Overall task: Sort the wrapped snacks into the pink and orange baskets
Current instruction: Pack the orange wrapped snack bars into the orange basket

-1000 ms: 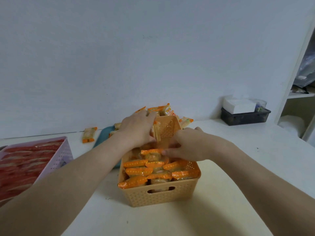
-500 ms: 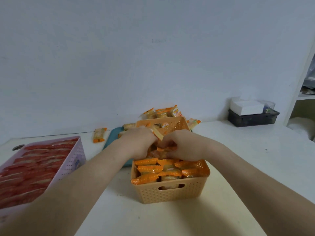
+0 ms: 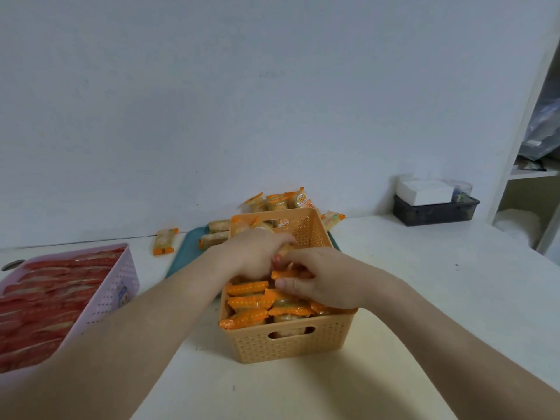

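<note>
The orange basket (image 3: 291, 344) stands on the white table in front of me, its near half packed with rows of orange-wrapped snacks (image 3: 247, 304). Both hands are inside it, over the middle. My left hand (image 3: 254, 253) curls over a snack beside the rows. My right hand (image 3: 321, 280) pinches the end of an orange-wrapped snack (image 3: 286, 273) between thumb and fingers. The pink basket (image 3: 121, 286) at the left holds rows of red-wrapped snacks (image 3: 45, 301). Loose orange snacks (image 3: 278, 201) lie piled behind the orange basket.
A teal tray (image 3: 185, 256) lies under and behind the orange basket, with two snacks (image 3: 216, 231) on it. One snack (image 3: 165, 241) lies on the table left of the tray. A dark bin (image 3: 436, 209) with a white box stands at the back right, next to white shelves (image 3: 533, 174).
Both hands have dropped from the basket's far wall into its middle, onto the snack rows. The view has shifted, so the basket sits further right and the pink basket shows more.
</note>
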